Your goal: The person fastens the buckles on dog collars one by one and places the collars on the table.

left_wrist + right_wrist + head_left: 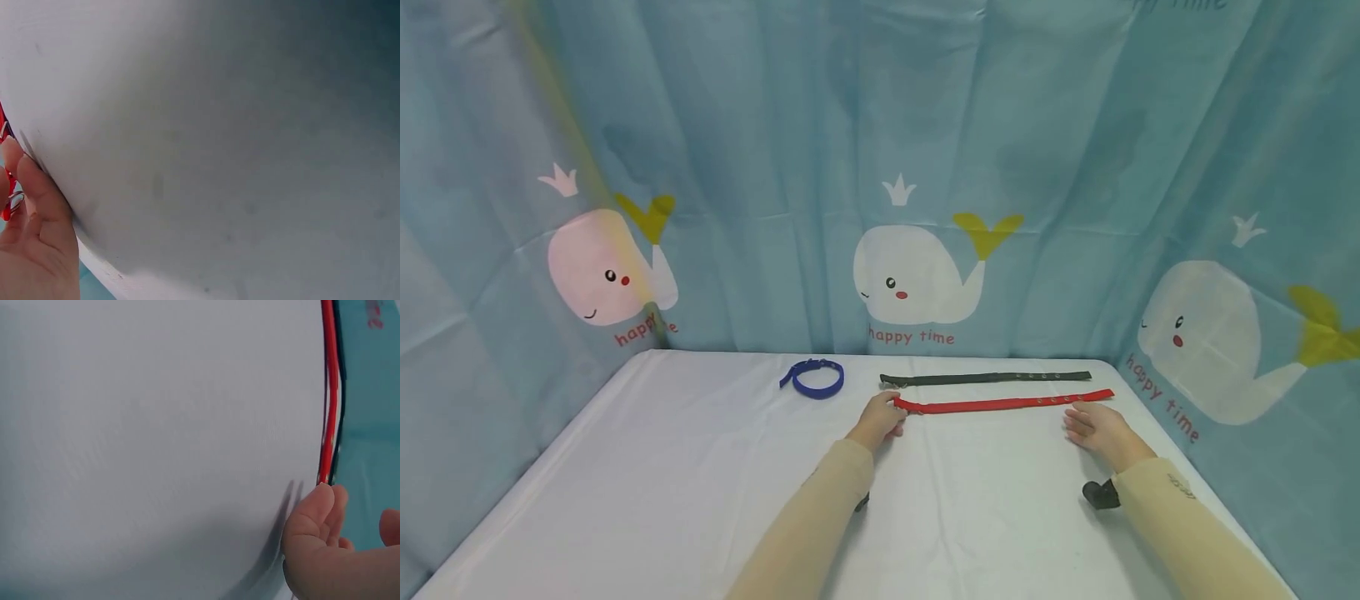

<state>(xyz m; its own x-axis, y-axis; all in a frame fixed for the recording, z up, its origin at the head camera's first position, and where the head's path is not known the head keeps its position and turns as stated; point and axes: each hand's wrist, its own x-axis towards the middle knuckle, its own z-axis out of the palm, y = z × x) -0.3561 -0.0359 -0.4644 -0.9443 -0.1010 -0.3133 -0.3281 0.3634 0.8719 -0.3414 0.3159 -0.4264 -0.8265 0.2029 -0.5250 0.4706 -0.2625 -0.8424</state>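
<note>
A red buckle collar lies stretched out lengthwise, its eyelet holes toward the right end. At its buckle end, my left hand pinches the strap between thumb and fingers. In the left wrist view, red strap and metal hardware show beside the fingers of that hand. Toward the holed end, my right hand has thumb and fingertips on the red strap's near edge. The right wrist view has the red strap running into the fingertips of this hand, which hide its end.
Behind the red collar lies a dark green collar, roughly parallel to it. A blue collar fastened in a loop sits to the left. All rest on a white-covered table, backed by a blue curtain printed with whales.
</note>
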